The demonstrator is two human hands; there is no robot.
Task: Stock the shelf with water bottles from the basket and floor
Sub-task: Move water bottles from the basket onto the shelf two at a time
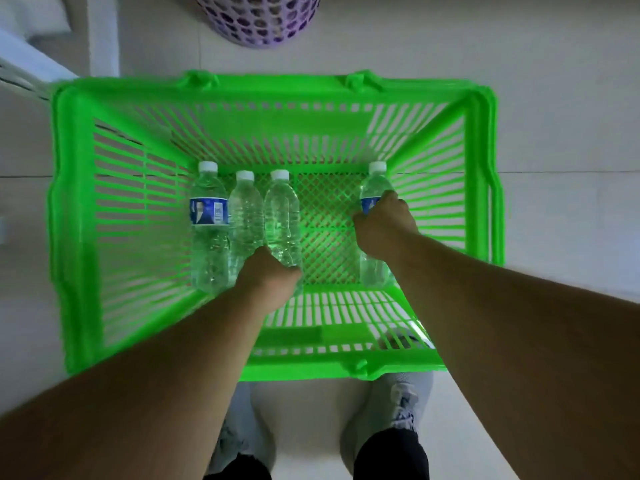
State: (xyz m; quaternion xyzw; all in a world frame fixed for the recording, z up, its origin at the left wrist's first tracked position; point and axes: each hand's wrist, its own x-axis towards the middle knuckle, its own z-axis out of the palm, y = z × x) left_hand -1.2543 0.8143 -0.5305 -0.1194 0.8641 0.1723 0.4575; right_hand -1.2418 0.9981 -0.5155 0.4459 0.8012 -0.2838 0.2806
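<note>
Bottles lying side by side on the floor of the green basket (86,209), caps toward its far wall: three packed at the left edge, one alone at the right edge. Left hand (268,277) curled round the base of the third bottle (281,216); right hand (382,225) clamped over the labelled bottle (372,188). Gripped low and mid-body, probably to lift both together. No shelf in view.

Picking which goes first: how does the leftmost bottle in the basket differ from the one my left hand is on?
The leftmost bottle wears a blue label and lies untouched; the third bottle shows no label, and the left hand grips its base. Both are clear, white-capped, lying flat in the green basket, caps pointing away.
</note>
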